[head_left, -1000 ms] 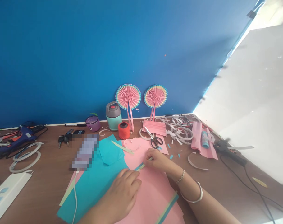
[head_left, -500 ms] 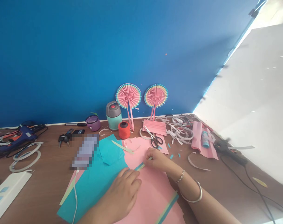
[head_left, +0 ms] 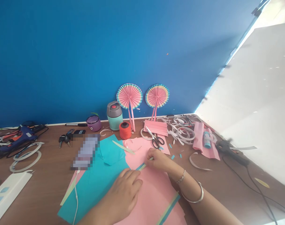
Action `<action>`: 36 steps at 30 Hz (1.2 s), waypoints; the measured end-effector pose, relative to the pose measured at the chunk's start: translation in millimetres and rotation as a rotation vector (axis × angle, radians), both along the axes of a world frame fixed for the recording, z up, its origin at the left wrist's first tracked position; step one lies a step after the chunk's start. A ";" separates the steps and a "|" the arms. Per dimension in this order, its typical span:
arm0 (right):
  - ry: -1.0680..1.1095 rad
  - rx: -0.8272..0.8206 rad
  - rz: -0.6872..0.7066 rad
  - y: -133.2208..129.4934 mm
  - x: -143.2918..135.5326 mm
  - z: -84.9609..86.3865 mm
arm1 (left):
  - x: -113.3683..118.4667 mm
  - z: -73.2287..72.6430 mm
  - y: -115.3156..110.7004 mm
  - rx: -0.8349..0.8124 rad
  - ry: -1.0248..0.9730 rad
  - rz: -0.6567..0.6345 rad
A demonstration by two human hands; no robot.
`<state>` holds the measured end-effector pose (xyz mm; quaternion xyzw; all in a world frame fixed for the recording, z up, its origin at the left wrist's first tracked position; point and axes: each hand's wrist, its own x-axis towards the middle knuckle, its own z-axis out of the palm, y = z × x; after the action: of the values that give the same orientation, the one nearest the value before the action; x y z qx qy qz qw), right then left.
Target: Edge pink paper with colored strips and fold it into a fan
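My left hand (head_left: 123,192) lies palm down on the pink paper (head_left: 154,190), fingers stretched out over the near end of a narrow yellow-and-blue paper strip (head_left: 141,167). At the strip's far end my right hand (head_left: 157,161) is closed in a pinch on it, thumb and forefinger together. A similar yellow-and-blue band (head_left: 169,208) runs along the paper's lower right edge. Blue paper (head_left: 102,179) spreads to the left, partly under my left forearm. A loose pale yellow strip (head_left: 123,147) rests across both sheets. Scissors (head_left: 154,138) lie just beyond my right hand.
Two pleated paper fans (head_left: 129,96) lean on the blue wall. Before them stand a turquoise flask (head_left: 115,120) and red thread spool (head_left: 125,130). White strip coils (head_left: 185,134) lie right; a phone (head_left: 86,151) with a cable, keys (head_left: 65,138) and glue gun (head_left: 22,137) left.
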<state>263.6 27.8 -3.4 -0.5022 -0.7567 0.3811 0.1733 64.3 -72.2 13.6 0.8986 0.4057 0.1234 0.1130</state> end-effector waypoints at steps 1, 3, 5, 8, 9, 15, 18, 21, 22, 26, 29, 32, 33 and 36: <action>0.002 -0.002 0.000 0.0 0.0 0.1 | -0.2 -0.1 -0.1 -0.001 0.003 0.001; 0.005 -0.004 -0.003 0.0 0.2 -0.1 | -0.5 -1.1 -0.3 0.000 0.006 0.002; 0.000 -0.006 -0.010 -0.1 0.4 -0.6 | -0.9 -3.3 -0.5 0.002 0.012 0.002; -0.006 0.006 -0.014 -0.3 0.5 -1.4 | -1.1 -6.9 -0.9 -0.001 0.014 0.005; -0.007 0.014 -0.013 -0.3 0.5 -1.7 | -1.0 -7.7 -1.2 -0.006 0.010 0.010; -0.001 0.000 -0.019 0.0 -0.2 -3.3 | 0.2 -6.2 -2.9 -0.060 0.002 0.044; -0.018 0.003 -0.025 0.1 -0.7 -3.1 | 0.4 -5.3 -2.2 -0.061 0.018 0.025; -0.016 -0.006 -0.023 0.1 -0.6 -3.9 | 0.1 -5.9 -1.3 -0.050 0.023 0.013; -0.011 -0.010 -0.021 0.2 -0.4 -4.5 | 0.1 -6.0 -1.2 -0.047 0.024 0.012; 0.001 -0.014 -0.025 -0.1 0.1 -6.1 | 0.2 -5.1 -1.6 -0.041 0.025 0.012; -0.005 -0.011 -0.028 -0.6 -0.3 -3.9 | 0.4 -5.0 -1.6 -0.035 0.019 0.011; -0.013 -0.015 -0.029 -0.9 -1.1 -0.8 | 0.3 -6.1 -1.7 -0.038 0.014 0.014; -0.013 -0.021 -0.030 -0.8 -1.2 -0.3 | 0.3 -6.3 -1.9 -0.042 0.013 0.016; -0.008 -0.032 -0.034 -0.1 -1.1 -1.0 | 0.4 -5.2 -2.5 -0.061 0.021 0.018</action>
<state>262.5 27.6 -4.3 -0.5193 -0.7424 0.3882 0.1684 64.7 -74.7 8.4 0.8923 0.4184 0.1027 0.1351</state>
